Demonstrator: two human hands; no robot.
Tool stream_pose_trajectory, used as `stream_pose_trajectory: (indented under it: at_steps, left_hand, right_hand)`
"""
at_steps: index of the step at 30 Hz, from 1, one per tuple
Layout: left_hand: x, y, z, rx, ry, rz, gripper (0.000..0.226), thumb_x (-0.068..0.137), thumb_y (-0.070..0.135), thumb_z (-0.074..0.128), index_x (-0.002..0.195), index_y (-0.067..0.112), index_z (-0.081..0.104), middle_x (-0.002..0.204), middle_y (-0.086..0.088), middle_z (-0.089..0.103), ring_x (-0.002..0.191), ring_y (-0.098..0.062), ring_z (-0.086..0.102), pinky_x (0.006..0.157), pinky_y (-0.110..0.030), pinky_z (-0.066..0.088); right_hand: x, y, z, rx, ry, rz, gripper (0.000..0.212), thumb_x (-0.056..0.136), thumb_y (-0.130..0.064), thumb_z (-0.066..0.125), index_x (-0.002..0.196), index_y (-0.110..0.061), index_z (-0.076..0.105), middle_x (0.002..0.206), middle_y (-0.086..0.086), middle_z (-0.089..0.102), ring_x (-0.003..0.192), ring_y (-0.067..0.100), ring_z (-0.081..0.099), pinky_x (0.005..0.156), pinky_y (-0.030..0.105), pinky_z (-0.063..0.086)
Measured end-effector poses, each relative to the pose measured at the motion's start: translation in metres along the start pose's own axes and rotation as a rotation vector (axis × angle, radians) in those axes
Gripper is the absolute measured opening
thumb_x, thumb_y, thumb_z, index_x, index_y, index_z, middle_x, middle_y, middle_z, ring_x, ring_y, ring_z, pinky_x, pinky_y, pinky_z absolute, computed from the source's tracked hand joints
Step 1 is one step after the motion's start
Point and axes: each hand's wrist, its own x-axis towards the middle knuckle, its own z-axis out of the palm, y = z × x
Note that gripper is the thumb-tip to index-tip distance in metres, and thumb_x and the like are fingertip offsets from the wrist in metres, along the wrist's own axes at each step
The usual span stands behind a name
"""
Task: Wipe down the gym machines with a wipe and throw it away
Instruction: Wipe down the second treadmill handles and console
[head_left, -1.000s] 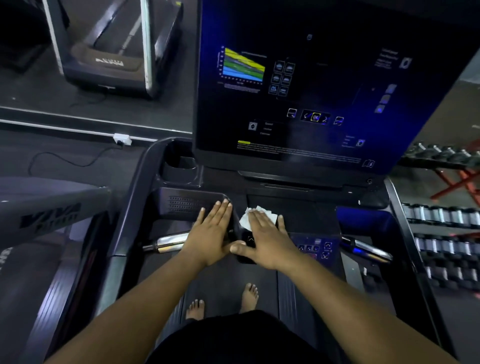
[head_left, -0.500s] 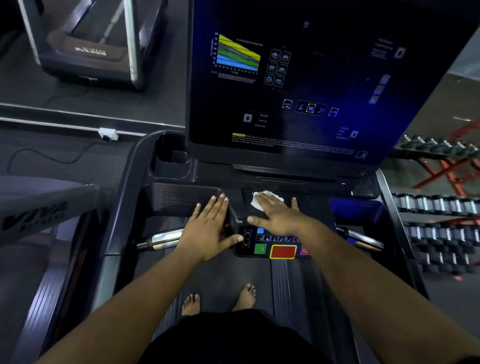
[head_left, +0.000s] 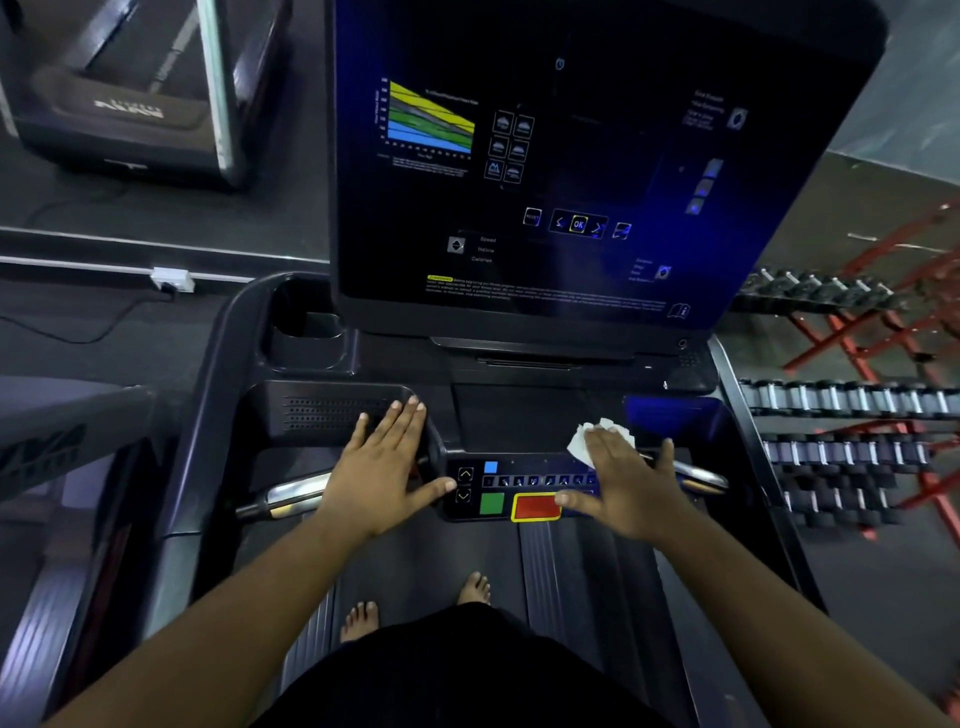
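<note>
Right hand (head_left: 623, 480) flat, fingers straight, pinning the wipe (head_left: 597, 439) to the console just right of the button panel (head_left: 524, 491) for full contact, left hand (head_left: 387, 465) open left of it, probably bracing; wipe mostly hidden underneath.

The room is dim, with dark shadow over the treadmill deck. A blue sheen glares across the right side of the large black glossy console screen (head_left: 597, 171) and tints the plastic below it. The chrome handle bars (head_left: 291, 496) catch small highlights. Wide-angle distortion bends the frame edges; printed screen text is soft and unreadable.
</note>
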Motion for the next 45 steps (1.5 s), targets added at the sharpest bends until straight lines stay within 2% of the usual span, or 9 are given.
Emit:
stream_pose_trajectory:
  at_steps: [7,15,19,24,26,30,35,40,45]
  left_hand:
    - [0.0,0.0,0.004,-0.001,0.018,-0.003,0.113,0.082,0.095,0.006,0.164,0.018,-0.007,0.17,0.005,-0.009,0.157,-0.013,-0.009,0.129,-0.049,0.0]
    - [-0.001,-0.001,0.002,0.012,0.038,-0.013,0.113,0.082,0.094,0.003,0.163,0.018,-0.007,0.17,0.005,-0.008,0.157,-0.013,-0.009,0.129,-0.049,0.0]
    - [0.0,0.002,0.005,0.01,0.053,0.001,0.11,0.085,0.092,0.011,0.164,0.016,-0.005,0.17,0.003,-0.007,0.157,-0.014,-0.006,0.129,-0.05,0.002]
    - [0.0,-0.001,0.01,-0.004,0.118,0.031,0.105,0.089,0.084,0.022,0.164,0.01,0.015,0.169,0.0,0.009,0.158,-0.02,0.013,0.127,-0.054,0.015]
    - [-0.001,-0.002,0.011,-0.006,0.114,0.043,0.106,0.09,0.086,0.016,0.164,0.01,0.016,0.169,0.0,0.01,0.158,-0.021,0.014,0.127,-0.056,0.013]
    - [-0.002,0.001,0.007,0.008,0.086,0.01,0.111,0.085,0.092,0.012,0.165,0.014,0.007,0.17,0.003,0.003,0.158,-0.016,0.001,0.128,-0.054,0.007]
    - [-0.001,0.001,0.006,0.047,0.054,-0.007,0.109,0.084,0.093,0.006,0.162,0.018,-0.009,0.17,0.004,-0.008,0.157,-0.014,-0.008,0.129,-0.05,0.0]
    - [-0.001,0.001,0.006,0.033,0.052,0.007,0.108,0.087,0.09,0.015,0.163,0.017,-0.005,0.17,0.003,-0.005,0.158,-0.015,-0.006,0.129,-0.05,0.0]
    - [-0.002,0.0,0.004,0.021,0.048,0.009,0.108,0.087,0.09,0.016,0.164,0.017,-0.003,0.17,0.004,-0.006,0.158,-0.015,-0.006,0.129,-0.051,0.002]
  right_hand:
    - [0.047,-0.003,-0.042,-0.021,-0.177,0.036,0.11,0.078,-0.094,0.02,0.163,-0.024,0.01,0.171,-0.001,0.004,0.157,0.013,-0.002,0.114,0.07,-0.018]
    - [0.073,-0.001,-0.042,0.059,-0.242,0.068,0.104,0.083,-0.09,0.018,0.163,-0.026,0.003,0.171,0.0,-0.007,0.157,0.016,-0.011,0.114,0.071,-0.016]
    - [0.063,-0.019,-0.029,0.147,-0.198,0.112,0.125,0.064,-0.1,0.012,0.163,-0.024,-0.001,0.171,-0.001,-0.011,0.156,0.016,-0.017,0.115,0.069,-0.019]
    - [0.039,-0.118,-0.02,0.191,-0.095,-0.196,0.12,0.076,-0.094,0.028,0.163,-0.016,0.002,0.172,0.0,-0.002,0.156,0.012,-0.013,0.12,0.061,-0.016]
    - [0.028,-0.139,-0.013,0.202,-0.066,-0.255,0.128,0.07,-0.097,0.027,0.163,-0.014,-0.001,0.172,-0.001,-0.003,0.156,0.012,-0.014,0.122,0.059,-0.014]
    - [0.008,-0.098,0.004,0.1,0.067,-0.29,0.14,0.053,-0.106,0.005,0.163,-0.019,-0.001,0.171,-0.005,-0.003,0.155,0.008,-0.012,0.118,0.067,-0.015]
    - [0.001,-0.01,0.015,0.032,0.114,0.032,0.139,0.054,-0.107,-0.002,0.162,-0.019,0.002,0.171,-0.001,0.002,0.157,0.013,-0.002,0.116,0.072,-0.009]
    - [0.044,0.008,-0.006,0.187,0.01,0.089,0.127,0.062,-0.099,0.006,0.164,-0.024,0.008,0.171,-0.007,-0.002,0.157,0.011,-0.004,0.117,0.07,-0.01]
    - [0.065,0.017,-0.012,0.292,-0.029,0.109,0.123,0.065,-0.096,0.014,0.164,-0.023,0.004,0.171,-0.006,-0.003,0.157,0.012,-0.001,0.123,0.062,0.001]
